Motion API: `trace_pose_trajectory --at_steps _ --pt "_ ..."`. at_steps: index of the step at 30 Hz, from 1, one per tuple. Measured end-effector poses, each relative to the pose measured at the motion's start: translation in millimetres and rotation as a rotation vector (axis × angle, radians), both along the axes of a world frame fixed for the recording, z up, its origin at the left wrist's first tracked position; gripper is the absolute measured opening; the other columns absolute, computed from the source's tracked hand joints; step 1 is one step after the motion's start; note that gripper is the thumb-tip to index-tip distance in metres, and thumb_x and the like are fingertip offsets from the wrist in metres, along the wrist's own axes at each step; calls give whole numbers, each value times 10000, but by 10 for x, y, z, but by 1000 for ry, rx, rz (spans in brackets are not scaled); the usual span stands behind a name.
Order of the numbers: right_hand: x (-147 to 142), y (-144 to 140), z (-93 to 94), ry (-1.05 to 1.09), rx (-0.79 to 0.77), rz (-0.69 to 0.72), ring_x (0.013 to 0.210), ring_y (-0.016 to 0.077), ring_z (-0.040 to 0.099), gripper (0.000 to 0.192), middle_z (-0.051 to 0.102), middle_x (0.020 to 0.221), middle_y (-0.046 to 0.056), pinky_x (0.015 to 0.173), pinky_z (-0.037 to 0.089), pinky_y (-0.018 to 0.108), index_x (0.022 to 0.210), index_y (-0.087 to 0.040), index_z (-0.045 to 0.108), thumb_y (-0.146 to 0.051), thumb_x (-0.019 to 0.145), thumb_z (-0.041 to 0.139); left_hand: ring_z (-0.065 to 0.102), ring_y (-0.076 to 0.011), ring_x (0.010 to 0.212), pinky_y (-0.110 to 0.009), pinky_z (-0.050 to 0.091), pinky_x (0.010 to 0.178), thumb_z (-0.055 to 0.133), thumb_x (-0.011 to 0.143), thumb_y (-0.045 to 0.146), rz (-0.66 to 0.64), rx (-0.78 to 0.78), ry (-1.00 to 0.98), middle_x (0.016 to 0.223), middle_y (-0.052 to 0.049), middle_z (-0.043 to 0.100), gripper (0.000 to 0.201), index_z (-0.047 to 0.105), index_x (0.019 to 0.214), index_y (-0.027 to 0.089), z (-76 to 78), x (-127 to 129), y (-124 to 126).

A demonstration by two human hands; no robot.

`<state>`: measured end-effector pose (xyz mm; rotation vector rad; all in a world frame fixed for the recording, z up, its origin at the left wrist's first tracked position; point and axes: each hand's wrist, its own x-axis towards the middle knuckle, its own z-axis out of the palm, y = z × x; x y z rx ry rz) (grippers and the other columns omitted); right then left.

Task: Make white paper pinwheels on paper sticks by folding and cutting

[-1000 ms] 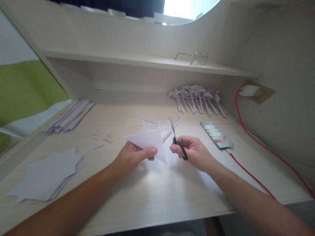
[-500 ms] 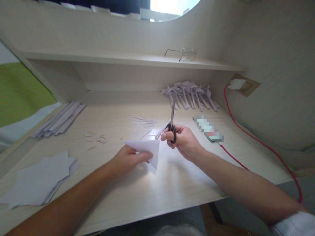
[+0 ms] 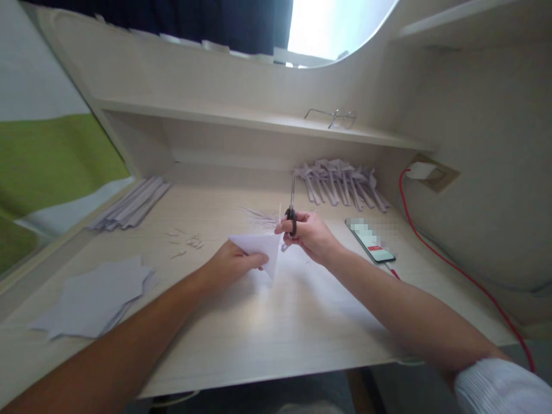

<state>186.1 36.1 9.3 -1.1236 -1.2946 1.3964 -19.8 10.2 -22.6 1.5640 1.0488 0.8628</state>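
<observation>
My left hand [image 3: 241, 260] pinches a folded white paper triangle [image 3: 259, 244] between thumb and fingers, above the desk. Just to its right, my right hand [image 3: 310, 234] grips black-handled scissors [image 3: 291, 218], their blades pointing up and away from me. A thin paper strip [image 3: 280, 211] stands upright by my right fingertips, close to the triangle's right corner; whether it is still attached there I cannot tell. Behind the hands lies a loose heap of narrow paper strips [image 3: 261, 217], partly hidden by the right hand.
Paper pinwheel-like pieces on rolled sticks [image 3: 340, 181] lie at the back right, near a phone [image 3: 371, 241] on a red cable [image 3: 457, 261]. At left are rolled paper sticks [image 3: 131, 204], small scraps [image 3: 190, 242] and stacked paper sheets [image 3: 101, 293]. Glasses [image 3: 342, 119] rest on the shelf [image 3: 241, 119].
The view has tilted up. My right hand has drawn slightly nearer the paper triangle, the scissors still in it, and a thin strip now stands up by its fingertips. My left hand keeps its hold.
</observation>
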Motion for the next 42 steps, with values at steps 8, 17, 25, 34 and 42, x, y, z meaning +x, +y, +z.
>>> trace_pose_trajectory --at_steps 8,17,25,34,42 --pt "-29 540 10 -454 118 -45 464 119 562 200 640 541 18 458 378 232 608 -169 635 -267 634 807 606 -149 623 -253 492 587 672 657 247 70 83 -71 703 2 698 127 703 743 158 35 -83 146" --pt "415 387 240 -1036 172 45 437 114 503 310 603 470 -9 454 270 263 612 -180 704 -440 726 827 579 -154 586 -265 436 568 721 657 266 150 111 -52 612 -5 653 132 653 641 155 53 -90 151" --pt "1108 -285 24 -1347 -15 -54 495 190 626 134 702 552 51 502 339 284 801 -162 738 -287 755 760 609 -174 581 -292 478 580 741 644 301 83 35 -65 607 -31 675 160 680 640 153 3 35 76" --pt "1041 -562 156 -1374 102 -116 719 242 679 78 772 773 117 616 387 312 764 -187 784 -208 811 727 611 -177 624 -317 484 659 717 658 284 10 -4 -78 611 -28 665 148 654 604 162 29 71 0" --pt "256 -737 201 -493 498 15 740 163 654 180 725 881 30 643 513 276 933 -216 748 -387 880 765 597 -176 639 -297 468 636 695 630 232 -38 -5 -65 627 -7 662 66 676 633 169 61 147 -109"
